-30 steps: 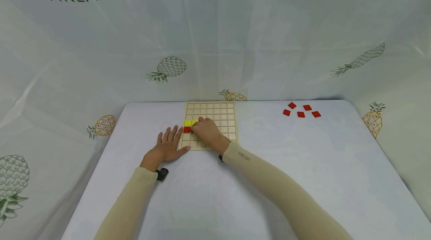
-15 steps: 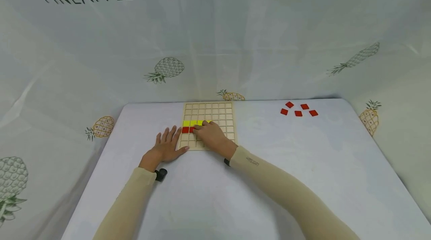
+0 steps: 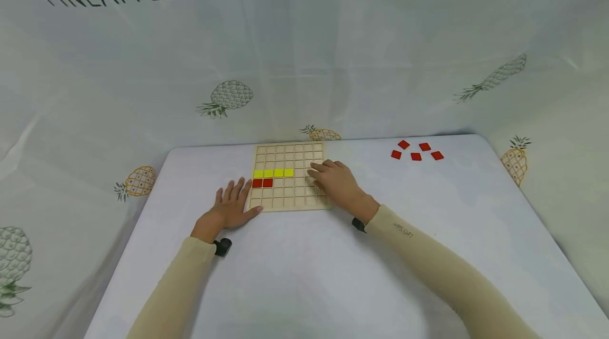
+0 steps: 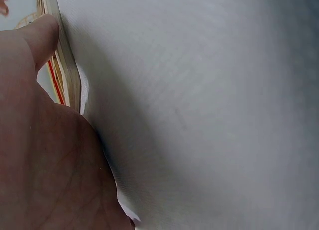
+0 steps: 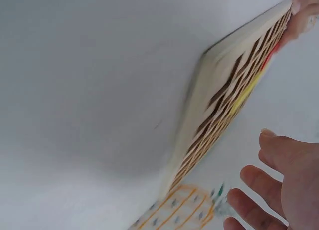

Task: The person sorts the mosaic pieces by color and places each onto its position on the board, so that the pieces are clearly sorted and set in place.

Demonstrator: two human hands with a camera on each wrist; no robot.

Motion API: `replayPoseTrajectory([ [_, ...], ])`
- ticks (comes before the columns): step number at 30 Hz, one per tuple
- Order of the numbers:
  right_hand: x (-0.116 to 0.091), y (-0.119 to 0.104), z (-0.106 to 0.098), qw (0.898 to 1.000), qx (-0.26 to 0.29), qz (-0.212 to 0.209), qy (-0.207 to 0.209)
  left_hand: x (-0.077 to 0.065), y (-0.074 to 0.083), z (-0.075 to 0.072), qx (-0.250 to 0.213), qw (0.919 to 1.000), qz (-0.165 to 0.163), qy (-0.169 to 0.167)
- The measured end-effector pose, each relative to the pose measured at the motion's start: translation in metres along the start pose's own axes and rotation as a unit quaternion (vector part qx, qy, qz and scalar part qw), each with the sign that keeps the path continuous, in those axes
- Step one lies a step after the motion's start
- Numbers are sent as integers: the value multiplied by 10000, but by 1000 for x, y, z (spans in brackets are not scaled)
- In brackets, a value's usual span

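Observation:
A pale wooden grid board (image 3: 290,202) lies on the table. Several yellow square tiles (image 3: 278,173) form a row from its left edge, and two red square tiles (image 3: 268,183) sit in the row just below. My left hand (image 3: 228,211) rests flat at the board's left side, fingers spread, with the thumb (image 4: 46,33) against its front edge. Over the board's right part is my right hand (image 3: 341,185), palm down with loosely bent fingers. Nothing shows between those fingers (image 5: 264,187) in the right wrist view.
Several loose red tiles (image 3: 416,157) lie at the table's back right, apart from the board. A white cloth printed with pineapples (image 3: 231,95) hangs behind the white table (image 3: 295,275).
My right hand has left the second red tile in the lower row and moved right across the board, uncovering the yellow row. The left hand has kept its place by the board.

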State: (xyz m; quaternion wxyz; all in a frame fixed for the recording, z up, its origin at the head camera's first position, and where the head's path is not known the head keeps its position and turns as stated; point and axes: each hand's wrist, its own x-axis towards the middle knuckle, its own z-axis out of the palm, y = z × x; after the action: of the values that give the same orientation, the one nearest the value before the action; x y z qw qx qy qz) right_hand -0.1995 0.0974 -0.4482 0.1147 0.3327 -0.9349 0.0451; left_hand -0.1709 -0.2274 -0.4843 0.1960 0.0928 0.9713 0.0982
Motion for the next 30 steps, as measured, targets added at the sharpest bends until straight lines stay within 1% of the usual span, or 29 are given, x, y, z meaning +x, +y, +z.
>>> replayPoseTrajectory([
  [3, -13, 19, -5, 9996, -10, 103, 246, 0, -1, 0, -47, 10000, 23, 3],
  [6, -25, 39, -10, 9990, 6, 311, 306, 1, -3, 2, -75, 10000, 43, 28],
  [9, -36, 58, -15, 9982, -58, 523, 281, 1, -4, 3, -102, 9999, 65, 49],
  [13, -52, 83, -19, 9969, -163, 705, 307, 2, -4, 4, -89, 9999, 107, 100],
  [16, -64, 100, -20, 9960, -219, 823, 280, 2, -4, 4, -71, 9998, 116, 120],
  [21, -78, 123, -19, 9950, -343, 927, 109, 2, -5, 4, -55, 9999, 118, 113],
  [26, -89, 141, -15, 9943, -418, 983, -63, 3, -6, 6, -13, 9999, 113, 106],
  [30, -94, 155, -12, 9941, -467, 981, -60, 3, -7, 5, 0, 9999, 119, 93],
])
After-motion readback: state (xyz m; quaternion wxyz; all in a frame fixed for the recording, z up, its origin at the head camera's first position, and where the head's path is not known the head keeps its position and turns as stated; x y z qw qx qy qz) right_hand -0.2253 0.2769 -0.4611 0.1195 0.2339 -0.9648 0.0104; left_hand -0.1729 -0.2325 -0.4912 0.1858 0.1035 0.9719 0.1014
